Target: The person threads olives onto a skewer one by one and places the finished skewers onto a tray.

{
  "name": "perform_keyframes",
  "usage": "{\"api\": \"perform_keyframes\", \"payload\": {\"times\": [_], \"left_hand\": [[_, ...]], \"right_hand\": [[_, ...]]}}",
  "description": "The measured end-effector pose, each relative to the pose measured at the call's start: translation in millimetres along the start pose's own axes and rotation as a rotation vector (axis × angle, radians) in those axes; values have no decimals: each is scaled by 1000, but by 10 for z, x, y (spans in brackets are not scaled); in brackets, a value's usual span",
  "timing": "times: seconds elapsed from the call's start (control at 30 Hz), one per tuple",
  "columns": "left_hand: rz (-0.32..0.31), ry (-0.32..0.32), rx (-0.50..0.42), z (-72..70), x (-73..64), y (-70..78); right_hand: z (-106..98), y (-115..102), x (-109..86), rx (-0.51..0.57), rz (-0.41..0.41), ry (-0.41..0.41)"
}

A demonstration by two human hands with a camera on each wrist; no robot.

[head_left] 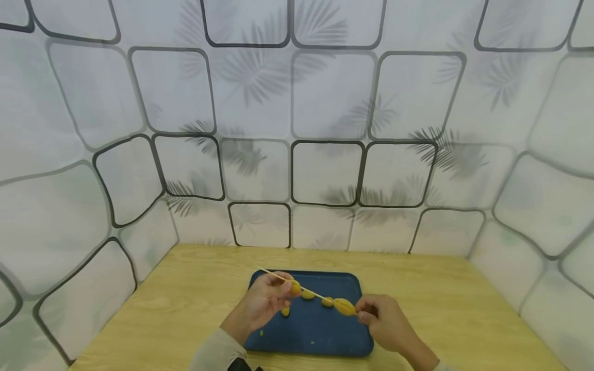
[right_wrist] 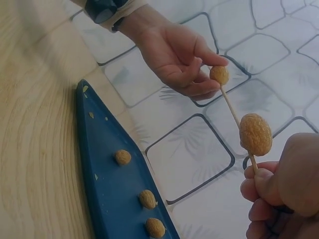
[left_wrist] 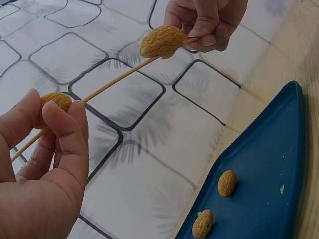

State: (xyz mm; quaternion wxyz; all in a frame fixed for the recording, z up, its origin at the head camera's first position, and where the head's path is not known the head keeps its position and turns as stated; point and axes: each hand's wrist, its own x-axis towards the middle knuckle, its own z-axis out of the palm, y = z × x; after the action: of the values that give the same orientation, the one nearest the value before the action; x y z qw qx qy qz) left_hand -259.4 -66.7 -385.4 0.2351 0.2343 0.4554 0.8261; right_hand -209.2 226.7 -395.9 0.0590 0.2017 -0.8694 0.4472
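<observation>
A thin wooden skewer (head_left: pixel 313 292) slants between both hands above the tray. Close to its right end sits a wrinkled, golden-brown oval piece like a dried fruit (right_wrist: pixel 256 134), threaded on the stick. My right hand (head_left: pixel 384 320) pinches the skewer end just past that piece. My left hand (head_left: pixel 264 303) holds a second such dried fruit (left_wrist: pixel 56 107) between thumb and fingers, with the skewer's far end sticking out beyond it. Beneath the hands, three more dried fruits (right_wrist: pixel 123 157) lie on the blue tray (head_left: pixel 325 337).
Small pale crumbs (left_wrist: pixel 282 189) are scattered on the tray. It stands on a light wooden table (head_left: pixel 185 309), enclosed at the back and sides by a patterned cloth wall (head_left: pixel 331 170). A dark watch (right_wrist: pixel 101 10) is on the left wrist.
</observation>
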Motion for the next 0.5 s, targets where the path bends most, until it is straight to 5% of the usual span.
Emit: {"api": "perform_keyframes", "payload": {"times": [0.5], "left_hand": [[-12,-18,-23,30,22,-72]], "right_hand": [[53,-81,32,-43,-22,32]]}}
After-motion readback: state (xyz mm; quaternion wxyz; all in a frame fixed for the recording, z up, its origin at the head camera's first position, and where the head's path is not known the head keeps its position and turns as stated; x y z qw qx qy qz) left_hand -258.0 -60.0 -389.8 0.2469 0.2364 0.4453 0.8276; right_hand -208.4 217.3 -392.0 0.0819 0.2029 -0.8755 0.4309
